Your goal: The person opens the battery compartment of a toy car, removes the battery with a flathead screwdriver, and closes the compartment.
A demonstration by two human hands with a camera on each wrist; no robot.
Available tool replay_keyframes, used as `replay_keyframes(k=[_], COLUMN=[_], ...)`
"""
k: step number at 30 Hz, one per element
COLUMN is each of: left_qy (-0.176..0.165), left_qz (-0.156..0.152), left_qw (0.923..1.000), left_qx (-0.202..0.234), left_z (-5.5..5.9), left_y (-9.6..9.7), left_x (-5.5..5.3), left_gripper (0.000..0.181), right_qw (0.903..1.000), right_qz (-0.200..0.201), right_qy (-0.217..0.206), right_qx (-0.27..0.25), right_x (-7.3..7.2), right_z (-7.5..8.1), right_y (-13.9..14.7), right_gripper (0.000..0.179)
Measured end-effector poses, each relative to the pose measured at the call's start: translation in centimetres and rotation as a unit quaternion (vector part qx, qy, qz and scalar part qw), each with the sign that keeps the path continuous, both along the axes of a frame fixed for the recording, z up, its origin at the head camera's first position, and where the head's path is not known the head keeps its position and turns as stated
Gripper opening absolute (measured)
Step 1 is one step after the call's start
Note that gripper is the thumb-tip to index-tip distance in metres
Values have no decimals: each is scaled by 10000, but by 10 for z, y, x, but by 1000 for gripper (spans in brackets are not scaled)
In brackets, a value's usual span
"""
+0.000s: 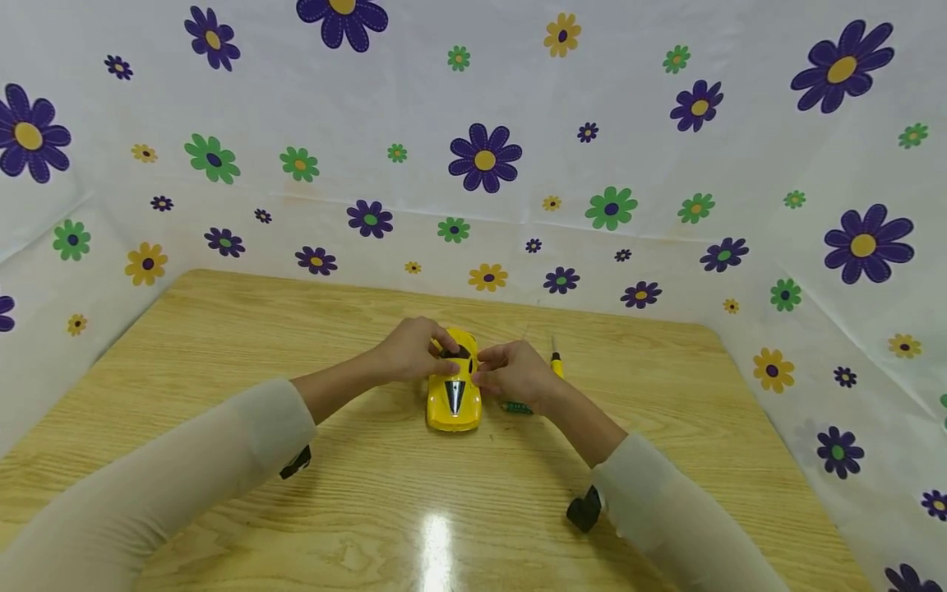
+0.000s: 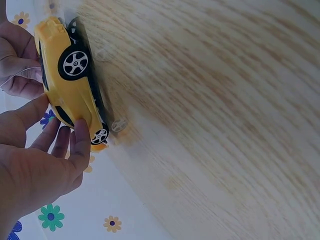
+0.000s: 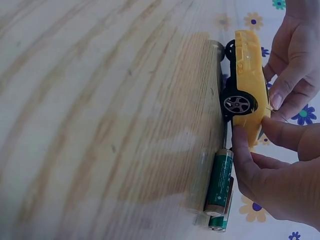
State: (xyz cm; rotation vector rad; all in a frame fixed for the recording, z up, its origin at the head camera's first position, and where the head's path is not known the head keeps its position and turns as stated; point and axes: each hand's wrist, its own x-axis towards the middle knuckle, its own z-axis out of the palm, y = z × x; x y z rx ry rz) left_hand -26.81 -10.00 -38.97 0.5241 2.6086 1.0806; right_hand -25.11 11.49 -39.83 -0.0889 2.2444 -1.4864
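A yellow toy car (image 1: 453, 415) with a dark windscreen stands on the wooden table. My left hand (image 1: 410, 351) holds it from its left side, thumb and fingers over the roof. On the opposite side my right hand (image 1: 518, 374) grips the car's flank; in the right wrist view its fingers press the toy car (image 3: 246, 75) behind a wheel. A thin wire (image 2: 17, 75) crosses in front of the right hand in the left wrist view; where it is fixed is hidden. Green batteries (image 3: 220, 185) lie close by the right hand.
A screwdriver (image 1: 557, 364) with a yellow and black handle lies right of the right hand, its shaft pointing away. A white cloth (image 1: 414, 99) printed with flowers hangs around the back and sides of the table (image 1: 355, 510).
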Motion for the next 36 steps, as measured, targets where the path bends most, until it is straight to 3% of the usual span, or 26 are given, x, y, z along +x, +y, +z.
replay_keyframes(k=[23, 30, 36], left_qy=[70, 149, 157], left_qz=[70, 151, 223], left_qw=[9997, 9995, 9995], left_qx=[-240, -250, -180], left_z=[-3, -5, -8], left_y=[2, 2, -2], left_x=[1, 1, 4], left_gripper=[31, 29, 27], right_qw=[9991, 9988, 9989], right_qz=[-165, 78, 60], right_qy=[100, 282, 286], right_qx=[-382, -383, -353], right_x=[7, 9, 12], right_z=[-2, 0, 1], right_y=[9, 31, 56], right_gripper=[42, 42, 41])
